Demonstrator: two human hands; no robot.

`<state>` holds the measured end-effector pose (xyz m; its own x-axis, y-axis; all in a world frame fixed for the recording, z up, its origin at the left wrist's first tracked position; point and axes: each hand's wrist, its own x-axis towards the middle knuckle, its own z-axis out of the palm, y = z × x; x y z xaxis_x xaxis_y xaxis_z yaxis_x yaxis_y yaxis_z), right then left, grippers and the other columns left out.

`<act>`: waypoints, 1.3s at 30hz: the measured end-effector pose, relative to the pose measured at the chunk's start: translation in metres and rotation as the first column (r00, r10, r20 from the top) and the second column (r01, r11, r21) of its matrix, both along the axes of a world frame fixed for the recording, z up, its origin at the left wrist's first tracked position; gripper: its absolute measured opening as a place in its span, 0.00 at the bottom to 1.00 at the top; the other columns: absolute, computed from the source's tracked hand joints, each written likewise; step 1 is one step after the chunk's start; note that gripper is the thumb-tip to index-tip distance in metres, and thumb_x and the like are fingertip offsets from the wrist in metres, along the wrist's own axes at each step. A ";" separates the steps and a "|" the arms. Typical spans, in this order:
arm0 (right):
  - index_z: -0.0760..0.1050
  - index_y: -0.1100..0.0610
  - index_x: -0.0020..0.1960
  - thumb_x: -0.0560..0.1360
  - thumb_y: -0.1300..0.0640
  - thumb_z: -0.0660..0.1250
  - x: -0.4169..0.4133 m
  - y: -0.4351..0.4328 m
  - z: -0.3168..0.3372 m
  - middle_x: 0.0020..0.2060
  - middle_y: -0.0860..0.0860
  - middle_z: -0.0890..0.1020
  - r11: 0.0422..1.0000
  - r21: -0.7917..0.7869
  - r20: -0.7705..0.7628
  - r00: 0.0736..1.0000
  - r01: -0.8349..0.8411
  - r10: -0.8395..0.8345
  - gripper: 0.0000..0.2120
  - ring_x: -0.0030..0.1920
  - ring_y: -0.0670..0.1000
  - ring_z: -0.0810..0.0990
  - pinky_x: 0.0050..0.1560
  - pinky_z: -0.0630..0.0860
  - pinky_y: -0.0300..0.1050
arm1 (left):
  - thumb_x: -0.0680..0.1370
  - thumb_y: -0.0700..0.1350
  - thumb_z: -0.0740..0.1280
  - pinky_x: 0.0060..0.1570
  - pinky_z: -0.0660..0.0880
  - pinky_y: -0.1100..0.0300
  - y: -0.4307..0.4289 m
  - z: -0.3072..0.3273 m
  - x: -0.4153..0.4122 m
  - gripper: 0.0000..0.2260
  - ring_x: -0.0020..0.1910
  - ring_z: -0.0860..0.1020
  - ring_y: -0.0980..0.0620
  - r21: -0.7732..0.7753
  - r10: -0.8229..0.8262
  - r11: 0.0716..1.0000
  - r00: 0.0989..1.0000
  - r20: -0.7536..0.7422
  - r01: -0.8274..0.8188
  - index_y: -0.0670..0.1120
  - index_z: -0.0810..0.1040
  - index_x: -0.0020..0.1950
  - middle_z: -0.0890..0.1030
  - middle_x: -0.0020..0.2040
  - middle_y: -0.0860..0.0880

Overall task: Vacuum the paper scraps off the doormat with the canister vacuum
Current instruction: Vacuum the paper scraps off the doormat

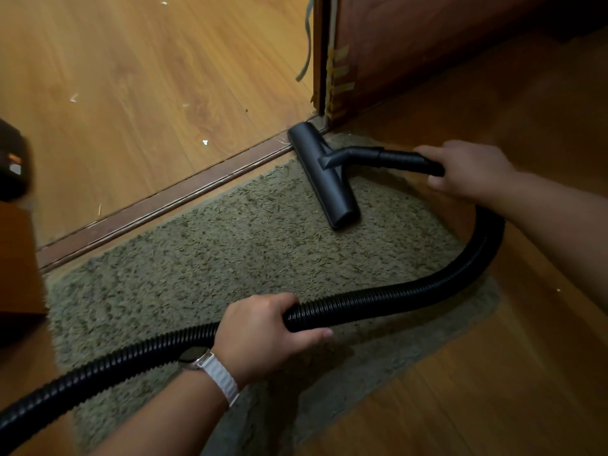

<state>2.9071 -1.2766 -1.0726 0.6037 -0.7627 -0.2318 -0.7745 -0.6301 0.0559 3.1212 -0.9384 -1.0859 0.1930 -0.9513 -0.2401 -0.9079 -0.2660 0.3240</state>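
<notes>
Shaggy cloth doormat [230, 258], ribbed black plastic hose [394, 297], glossy wood floor [131, 77]

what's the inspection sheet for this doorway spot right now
surface: olive shaggy doormat on wood floor, against the threshold strip.
job's things: black floor nozzle rests on the mat's far end by the door; ribbed hose loops across the mat; no scraps seen on the mat.
clutter: white paper scraps on the floor beyond the threshold.
grips: left hand grips the hose; right hand holds the rigid tube behind the nozzle.
cables: nothing certain; a grey strip hangs by the door frame.
surroundings: dark blurred object at the left edge.
</notes>
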 end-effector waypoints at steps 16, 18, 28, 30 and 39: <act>0.60 0.40 0.76 0.79 0.47 0.63 -0.025 0.034 0.010 0.46 0.49 0.73 0.997 -0.040 -0.037 0.997 0.071 -0.073 0.27 0.42 0.51 0.74 0.32 0.70 0.44 | 0.63 0.82 0.50 0.34 0.70 0.61 0.016 0.006 0.005 0.35 0.34 0.75 0.59 -0.011 -0.082 0.997 0.996 0.023 0.083 0.53 0.74 0.42 0.75 0.33 0.57; 0.59 0.40 0.76 0.79 0.47 0.62 -0.034 0.040 0.009 0.46 0.48 0.73 0.996 -0.014 -0.047 0.995 0.088 -0.089 0.27 0.42 0.51 0.74 0.30 0.69 0.43 | 0.63 0.82 0.50 0.37 0.74 0.59 0.019 0.007 0.003 0.36 0.36 0.77 0.58 -0.007 -0.097 0.995 0.995 0.029 0.098 0.52 0.74 0.42 0.76 0.34 0.57; 0.55 0.40 0.78 0.80 0.46 0.61 0.012 0.109 0.015 0.47 0.44 0.70 0.976 0.064 -0.081 0.973 -0.210 0.214 0.29 0.39 0.45 0.72 0.32 0.71 0.40 | 0.64 0.81 0.51 0.37 0.70 0.61 0.049 0.008 0.008 0.35 0.37 0.78 0.57 0.022 -0.217 0.976 0.975 0.036 0.217 0.51 0.75 0.43 0.77 0.35 0.57; 0.53 0.40 0.79 0.81 0.46 0.60 0.022 0.122 0.012 0.47 0.44 0.68 0.964 0.071 -0.106 0.959 -0.257 0.264 0.30 0.39 0.45 0.72 0.31 0.69 0.40 | 0.65 0.80 0.53 0.38 0.68 0.60 0.058 0.011 0.014 0.32 0.39 0.78 0.56 0.049 -0.222 0.974 0.974 0.040 0.219 0.53 0.72 0.42 0.76 0.36 0.57; 0.57 0.40 0.77 0.80 0.46 0.61 0.009 0.145 -0.001 0.48 0.45 0.72 0.993 0.113 -0.045 0.998 -0.042 0.047 0.27 0.42 0.47 0.74 0.33 0.76 0.44 | 0.66 0.81 0.54 0.26 0.69 0.60 0.103 -0.006 0.041 0.31 0.28 0.77 0.57 -0.106 -0.202 0.970 0.967 0.154 0.220 0.53 0.74 0.35 0.76 0.29 0.58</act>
<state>2.9165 -1.1319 -1.0739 0.6226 -0.7031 -0.3435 -0.7438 -0.6682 0.0197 3.1625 -0.8353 -1.0917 0.0085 -0.9944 -0.1056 -0.9780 -0.0303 0.2063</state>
